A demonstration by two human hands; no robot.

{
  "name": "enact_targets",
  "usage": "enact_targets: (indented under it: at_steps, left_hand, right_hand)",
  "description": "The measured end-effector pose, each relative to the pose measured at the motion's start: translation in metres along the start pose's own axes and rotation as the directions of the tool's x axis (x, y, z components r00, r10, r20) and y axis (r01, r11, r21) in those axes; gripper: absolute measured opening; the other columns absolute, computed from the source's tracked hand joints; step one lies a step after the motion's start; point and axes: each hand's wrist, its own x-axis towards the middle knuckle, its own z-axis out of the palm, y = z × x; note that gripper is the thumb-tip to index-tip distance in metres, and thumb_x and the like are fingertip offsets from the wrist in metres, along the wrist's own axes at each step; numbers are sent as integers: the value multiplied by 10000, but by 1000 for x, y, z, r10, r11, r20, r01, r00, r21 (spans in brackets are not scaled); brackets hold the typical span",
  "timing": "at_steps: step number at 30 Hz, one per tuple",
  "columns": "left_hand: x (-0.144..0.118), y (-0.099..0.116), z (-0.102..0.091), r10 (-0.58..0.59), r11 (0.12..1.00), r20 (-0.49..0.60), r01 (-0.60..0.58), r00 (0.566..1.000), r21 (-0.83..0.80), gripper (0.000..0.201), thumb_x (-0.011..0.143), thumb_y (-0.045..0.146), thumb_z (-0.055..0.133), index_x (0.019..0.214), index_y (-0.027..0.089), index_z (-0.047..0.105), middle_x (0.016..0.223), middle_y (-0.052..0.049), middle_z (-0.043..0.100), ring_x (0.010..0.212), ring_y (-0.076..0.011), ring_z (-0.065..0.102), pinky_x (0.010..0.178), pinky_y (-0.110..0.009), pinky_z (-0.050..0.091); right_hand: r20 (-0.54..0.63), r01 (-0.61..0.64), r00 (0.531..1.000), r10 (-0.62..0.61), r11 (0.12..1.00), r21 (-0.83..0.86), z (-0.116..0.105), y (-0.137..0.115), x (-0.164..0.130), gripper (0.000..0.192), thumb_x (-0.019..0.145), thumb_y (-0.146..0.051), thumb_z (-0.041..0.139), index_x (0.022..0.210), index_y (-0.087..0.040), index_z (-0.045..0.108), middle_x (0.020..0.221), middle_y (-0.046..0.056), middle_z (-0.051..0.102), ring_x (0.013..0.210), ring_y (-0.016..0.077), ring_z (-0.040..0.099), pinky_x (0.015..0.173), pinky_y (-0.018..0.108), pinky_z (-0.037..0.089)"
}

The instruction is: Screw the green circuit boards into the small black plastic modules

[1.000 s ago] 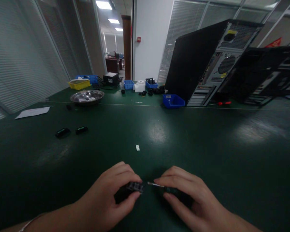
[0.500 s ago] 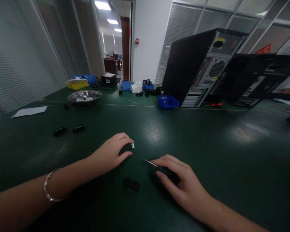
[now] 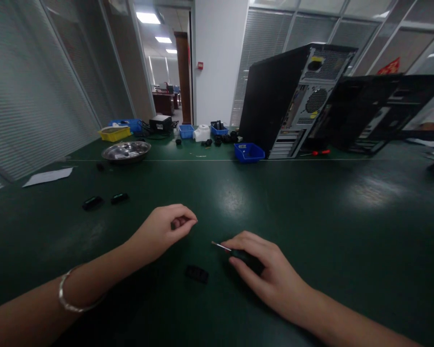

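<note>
A: Where is your left hand [image 3: 162, 230]?
B: Your left hand lies on the green desk [image 3: 311, 212], fingers curled in with thumb and forefinger pinched together. Whether anything small sits in that grip, I cannot tell; the fingers hide it.

A: And your right hand [image 3: 264, 270]?
B: Your right hand rests on the desk at about 3 o'clock from the left one, well apart from it. Its grip is closed round the dark handle of a small screwdriver [image 3: 226, 248], the thin metal shaft sticking out toward 10 o'clock, its tip aimed at the left hand.

A: What lies between your hands?
B: A small black part [image 3: 197, 274] sits flat on the desk, at about 5 o'clock from your left hand and just beside your right fingertips, touched by neither.

A: Anything else about?
B: Two more little black pieces [image 3: 104, 201] lie side by side at 10 o'clock from your left hand, well apart from it. Farther off at 11 o'clock stands a metal bowl [image 3: 126, 151], with a sheet of paper [image 3: 47, 176] to its left. At 1 o'clock, far back, a blue bin [image 3: 249, 153] sits just beside an upright computer case [image 3: 292, 96].
</note>
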Motion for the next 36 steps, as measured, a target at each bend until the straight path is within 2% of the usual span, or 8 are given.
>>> enact_targets:
  at_steps: [2, 5, 9, 16, 19, 23, 28, 36]
  left_hand:
    - [-10, 10, -1, -68, 986, 26, 71, 997, -148, 233, 952, 320, 530, 976, 157, 695, 854, -35, 697, 753, -162, 647, 653, -247, 518]
    - [-23, 21, 4, -191, 834, 164, 248, 968, -493, 216, 915, 338, 597, 944, 144, 689, 818, -21, 690, 714, -142, 638, 618, -229, 510]
    - [-31, 22, 14, -212, 667, 259, 334, 942, -666, 167, 873, 302, 653, 917, 141, 667, 817, -20, 702, 703, -133, 638, 634, -237, 512]
    - [-36, 25, 23, -184, 580, 285, 338, 941, -741, 130, 873, 258, 669, 913, 138, 638, 857, -33, 714, 757, -137, 655, 670, -239, 507]
    - [-40, 35, 25, -121, 592, 259, 279, 958, -756, 67, 859, 196, 662, 899, 143, 653, 847, -17, 686, 775, -131, 634, 695, -239, 493]
    - [-44, 43, 30, -63, 619, 231, 220, 971, -754, 51, 834, 131, 649, 878, 154, 662, 818, 4, 650, 746, -118, 599, 677, -229, 459]
    - [-49, 45, 35, -29, 587, 228, 201, 973, -784, 71, 843, 115, 645, 895, 163, 652, 853, -4, 669, 787, -128, 617, 723, -250, 470]
    - [-47, 51, 35, -13, 363, 261, 248, 965, -898, 199, 798, 52, 702, 922, 152, 583, 823, 22, 664, 701, -76, 611, 666, -198, 475]
  right_hand:
    - [21, -5, 1000, 5, 1000, -19, 0, -1, 0, 255, 945, -146, 538, 1163, -206, 657, 1042, 78, 667, 958, 213, 623, 847, 364, 509]
    - [51, -13, 999, 16, 998, -57, 1, -1, 1, 261, 940, -138, 542, 1160, -219, 655, 1054, 69, 664, 977, 213, 613, 864, 371, 494]
    - [67, -11, 998, 20, 993, -120, 3, -2, 2, 265, 942, -133, 542, 1165, -235, 643, 1061, 54, 668, 977, 209, 606, 878, 387, 464]
    - [-59, 80, 993, -99, 962, -259, 1, -4, 0, 192, 925, -149, 575, 1082, -221, 660, 1015, 70, 679, 969, 240, 595, 841, 418, 428]
    - [-97, 202, 970, -224, 959, -199, 1, -5, -2, 186, 944, -162, 584, 1107, -228, 643, 991, 64, 682, 945, 226, 606, 841, 409, 433]
    - [-28, 336, 941, -338, 940, -64, 3, -9, -3, 161, 952, -206, 628, 1112, -232, 629, 962, 44, 697, 901, 195, 625, 846, 386, 446]
    - [-8, 381, 925, -381, 925, -2, 5, -17, -1, 84, 974, -205, 587, 1020, -210, 657, 900, 50, 700, 821, 172, 628, 763, 337, 481]
    - [-21, 376, 926, -376, 923, 80, 9, -21, -4, 227, 904, -167, 685, 1125, -193, 637, 932, 78, 694, 863, 186, 632, 752, 301, 529]
